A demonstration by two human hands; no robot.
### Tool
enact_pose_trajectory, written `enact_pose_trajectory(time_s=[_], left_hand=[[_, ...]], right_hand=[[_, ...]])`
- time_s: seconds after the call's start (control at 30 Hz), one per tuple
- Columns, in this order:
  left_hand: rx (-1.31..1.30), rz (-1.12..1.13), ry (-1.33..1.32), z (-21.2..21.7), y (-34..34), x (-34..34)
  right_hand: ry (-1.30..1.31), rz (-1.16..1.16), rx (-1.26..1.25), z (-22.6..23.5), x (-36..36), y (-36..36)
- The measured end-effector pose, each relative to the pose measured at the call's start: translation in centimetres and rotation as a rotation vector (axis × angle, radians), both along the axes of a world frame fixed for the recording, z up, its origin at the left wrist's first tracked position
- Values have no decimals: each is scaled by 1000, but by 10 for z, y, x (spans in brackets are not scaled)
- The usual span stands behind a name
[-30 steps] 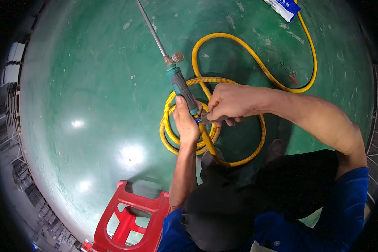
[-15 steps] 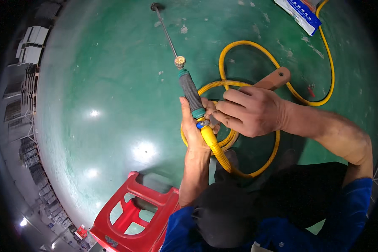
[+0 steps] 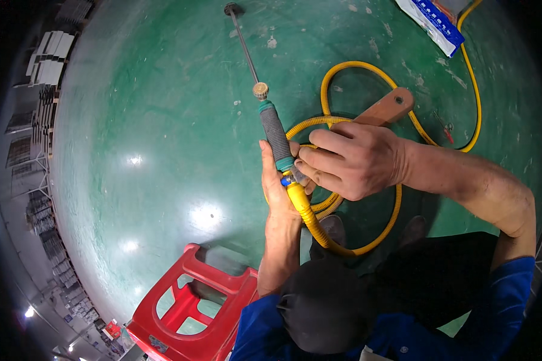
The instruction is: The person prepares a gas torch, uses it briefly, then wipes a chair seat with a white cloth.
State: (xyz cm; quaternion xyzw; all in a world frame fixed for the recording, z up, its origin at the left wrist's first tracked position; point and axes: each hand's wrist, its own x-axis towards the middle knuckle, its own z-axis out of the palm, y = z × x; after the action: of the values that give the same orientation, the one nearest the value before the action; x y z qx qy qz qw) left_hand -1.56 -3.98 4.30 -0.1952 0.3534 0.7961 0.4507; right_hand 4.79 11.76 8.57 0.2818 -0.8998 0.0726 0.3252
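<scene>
My left hand (image 3: 275, 186) is wrapped round the lower end of a gas torch (image 3: 274, 135), which has a grey ribbed grip, green end collars, a brass knob and a long thin metal tube with a dark round head. A yellow ribbed hose (image 3: 303, 203) runs from the grip's end past my palm. At that joint sits a small clamp with a blue part (image 3: 286, 180). My right hand (image 3: 358, 159) pinches a putty knife (image 3: 386, 108); its brown handle, with a hole in the end, sticks out above my knuckles. Its metal blade touches or nearly touches the clamp; fingers partly hide the contact.
Coils of the yellow hose lie on the green floor (image 3: 162, 108) below my hands and run off at the upper right. A blue-and-white package (image 3: 433, 27) lies there too. A red plastic stool (image 3: 193, 307) stands at lower left, stacked goods (image 3: 48, 57) along the far left.
My right hand has shifted slightly left with the putty knife, whose handle has swung a little. My left hand keeps its hold on the torch. The view has moved slightly.
</scene>
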Motion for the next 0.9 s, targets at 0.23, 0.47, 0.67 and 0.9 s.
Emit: enact_pose_trajectory(time_s=[0.23, 0.47, 0.67, 0.9], left_hand=[[-9, -7, -31, -2, -3, -2], [-21, 20, 0, 1, -2, 0], [-119, 38, 35, 7, 8, 2], [-217, 10, 72, 1, 11, 3]], right_hand=[[-26, 3, 29, 0, -2, -5], [-38, -5, 83, 1, 0, -11], [-28, -57, 206, 6, 6, -14], [-174, -13, 231, 11, 5, -8]])
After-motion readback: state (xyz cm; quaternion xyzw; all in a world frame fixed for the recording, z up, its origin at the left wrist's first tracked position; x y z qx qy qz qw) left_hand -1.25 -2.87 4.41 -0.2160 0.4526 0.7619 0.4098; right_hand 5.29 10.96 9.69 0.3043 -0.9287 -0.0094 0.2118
